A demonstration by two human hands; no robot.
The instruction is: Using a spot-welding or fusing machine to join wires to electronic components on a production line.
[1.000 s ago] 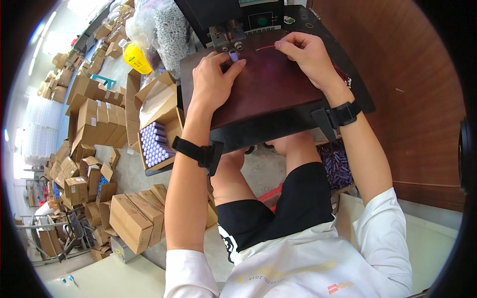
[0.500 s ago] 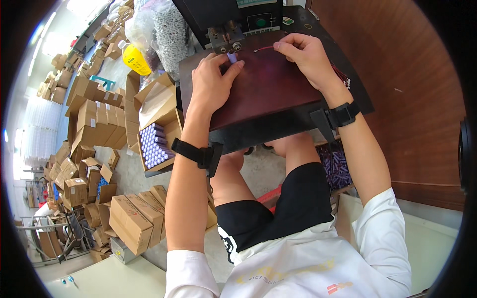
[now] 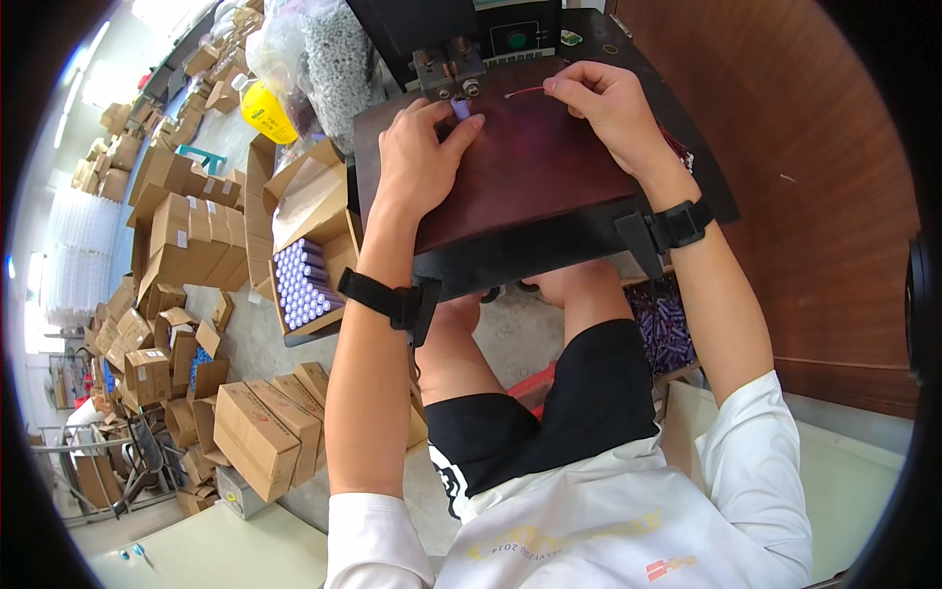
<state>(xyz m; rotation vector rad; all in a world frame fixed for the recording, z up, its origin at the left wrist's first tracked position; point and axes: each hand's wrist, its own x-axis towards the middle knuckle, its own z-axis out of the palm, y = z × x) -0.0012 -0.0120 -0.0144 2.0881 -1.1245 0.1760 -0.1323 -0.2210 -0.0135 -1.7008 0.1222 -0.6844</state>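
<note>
My left hand (image 3: 420, 152) is closed on a small purple cylindrical battery cell (image 3: 461, 109), pinched between thumb and fingers on the dark red work surface (image 3: 530, 187). Just beyond the cell's far end sit the two metal electrodes (image 3: 457, 81) of a black bench spot welder (image 3: 410, 34); whether they touch it I cannot tell. Between thumb and forefinger, my right hand (image 3: 606, 103) pinches a thin red wire (image 3: 526, 91). The wire's small shiny tip points left toward the electrodes, apart from the cell.
More red wires (image 3: 677, 149) lie at the surface's right side. An open carton (image 3: 339, 257) of upright purple cells (image 3: 304, 287) stands at the left. Below the right side is a bin of loose cells (image 3: 663, 327). A wooden panel (image 3: 785, 206) rises at the right.
Both hands keep their grips and stay almost in place. The wire's tip has shifted very slightly; the view itself has moved a little.
</note>
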